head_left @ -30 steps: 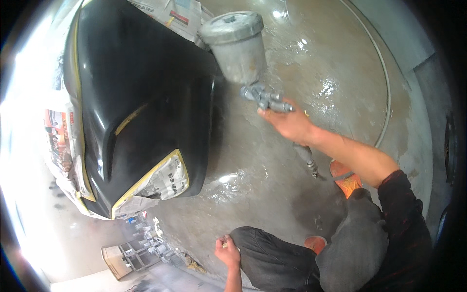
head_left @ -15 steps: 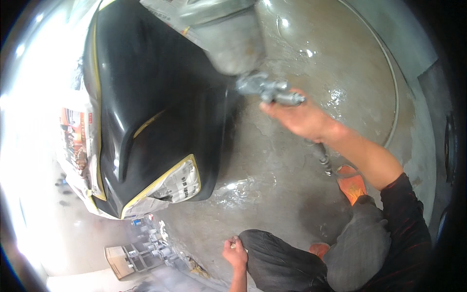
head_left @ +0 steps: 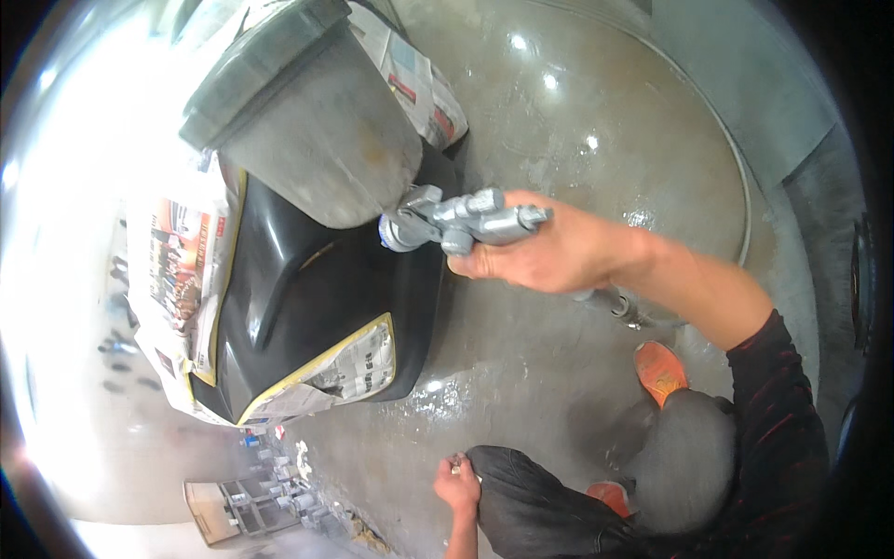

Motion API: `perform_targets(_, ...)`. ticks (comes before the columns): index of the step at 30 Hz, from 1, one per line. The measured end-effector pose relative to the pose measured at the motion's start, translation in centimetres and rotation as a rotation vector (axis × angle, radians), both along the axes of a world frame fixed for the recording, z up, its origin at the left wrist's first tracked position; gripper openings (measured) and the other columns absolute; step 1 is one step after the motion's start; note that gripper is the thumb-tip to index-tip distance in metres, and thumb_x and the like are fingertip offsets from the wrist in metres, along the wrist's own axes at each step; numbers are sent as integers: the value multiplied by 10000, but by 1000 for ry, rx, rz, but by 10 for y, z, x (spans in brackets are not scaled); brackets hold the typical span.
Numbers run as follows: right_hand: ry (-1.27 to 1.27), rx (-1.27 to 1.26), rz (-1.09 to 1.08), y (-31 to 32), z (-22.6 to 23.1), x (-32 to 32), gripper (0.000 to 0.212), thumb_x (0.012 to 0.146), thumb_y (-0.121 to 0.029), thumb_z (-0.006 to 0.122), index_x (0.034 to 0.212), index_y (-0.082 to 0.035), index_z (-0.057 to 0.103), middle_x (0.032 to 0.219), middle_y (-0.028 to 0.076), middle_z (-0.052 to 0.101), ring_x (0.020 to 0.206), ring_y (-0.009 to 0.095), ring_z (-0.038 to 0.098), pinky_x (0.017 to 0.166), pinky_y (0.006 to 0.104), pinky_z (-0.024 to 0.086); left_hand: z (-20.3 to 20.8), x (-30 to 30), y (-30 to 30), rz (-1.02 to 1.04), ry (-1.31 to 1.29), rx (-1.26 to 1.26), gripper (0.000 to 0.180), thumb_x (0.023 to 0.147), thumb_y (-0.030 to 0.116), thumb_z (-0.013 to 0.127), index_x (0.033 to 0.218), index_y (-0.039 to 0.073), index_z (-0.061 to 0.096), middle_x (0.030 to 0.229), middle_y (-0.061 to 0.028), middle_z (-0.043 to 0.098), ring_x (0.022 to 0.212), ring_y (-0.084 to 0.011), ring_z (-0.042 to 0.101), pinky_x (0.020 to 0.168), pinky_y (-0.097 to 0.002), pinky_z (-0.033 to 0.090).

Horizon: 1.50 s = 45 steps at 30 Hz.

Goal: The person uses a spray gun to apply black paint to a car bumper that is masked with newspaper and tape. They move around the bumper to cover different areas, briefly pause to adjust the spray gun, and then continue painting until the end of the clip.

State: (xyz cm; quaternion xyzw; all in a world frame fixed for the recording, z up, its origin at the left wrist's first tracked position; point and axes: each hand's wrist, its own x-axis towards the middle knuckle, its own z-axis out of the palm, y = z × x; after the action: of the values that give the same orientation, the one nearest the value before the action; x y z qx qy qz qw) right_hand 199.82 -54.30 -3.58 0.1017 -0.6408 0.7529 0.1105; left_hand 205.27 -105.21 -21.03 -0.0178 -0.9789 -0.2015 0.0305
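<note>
My right hand [head_left: 549, 244] is wrapped round a silver paint spray gun [head_left: 461, 222]. A large grey, paint-stained cup [head_left: 317, 140] with a dark lid sits on the gun and tilts over the car. Beneath it a glossy black car body panel [head_left: 372, 289] curves down, partly hidden by the cup. Newspaper edged with yellow tape covers the headlight area [head_left: 345, 373], and more masking newspaper [head_left: 177, 261] lies along the left side. Low in the view, my left hand [head_left: 458, 484] is closed beside my knee, with a small pale bit showing at its fingers that I cannot make out.
An air hose [head_left: 742, 177] runs in a curve over the wet, shiny concrete floor [head_left: 521, 391] on the right. At the lower left stand a cardboard box [head_left: 212, 512] and a rack with several small cans [head_left: 279, 484]. My orange shoes [head_left: 661, 368] are on the floor.
The spray gun and its cup have come lower and to the left, with the cup now covering more of the black panel. My left hand has hardly moved.
</note>
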Motion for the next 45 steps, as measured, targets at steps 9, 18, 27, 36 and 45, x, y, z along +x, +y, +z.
perform_targets(9, -454, -181, -269, 94, -11, -84, 374, 987, -420, 723, 891, -75, 615, 778, -3, 544, 555, 100, 459, 469, 286, 383, 5, -3, 6, 78, -56, -134, 294, 899, 333, 721, 956, 47, 760, 904, -209, 752, 835, -419, 719, 754, -498, 547)
perform_targets(18, -644, -41, -641, 113, -54, -107, 374, 1001, -397, 709, 874, -56, 620, 806, 28, 579, 488, 142, 440, 462, 358, 375, 5, -8, 8, 86, -77, -155, 276, 885, 329, 728, 976, 74, 778, 922, -197, 759, 856, -408, 727, 778, -492, 557)
perform_targets(27, -376, 65, -274, 51, 54, -24, 258, 1004, -366, 725, 1064, -115, 718, 831, -61, 584, 780, 76, 519, 695, 287, 451, 6, -14, 24, 105, -71, -177, 248, 861, 315, 744, 979, 99, 775, 962, -176, 765, 899, -397, 728, 801, -490, 559)
perform_targets(36, -346, 186, -69, 60, 97, -48, 388, 942, -495, 765, 1035, -135, 655, 822, -27, 591, 614, 83, 480, 505, 288, 413, 5, -20, 35, 121, -81, -177, 227, 848, 309, 755, 977, 124, 783, 959, -170, 765, 897, -394, 728, 797, -491, 561)
perform_targets(45, -654, 227, -629, 140, 97, -137, 384, 976, -414, 724, 848, -74, 600, 732, 5, 521, 512, 123, 432, 438, 325, 357, 9, -16, 33, 83, -52, -136, 223, 873, 326, 732, 969, 132, 785, 938, -171, 761, 889, -404, 726, 791, -493, 561)
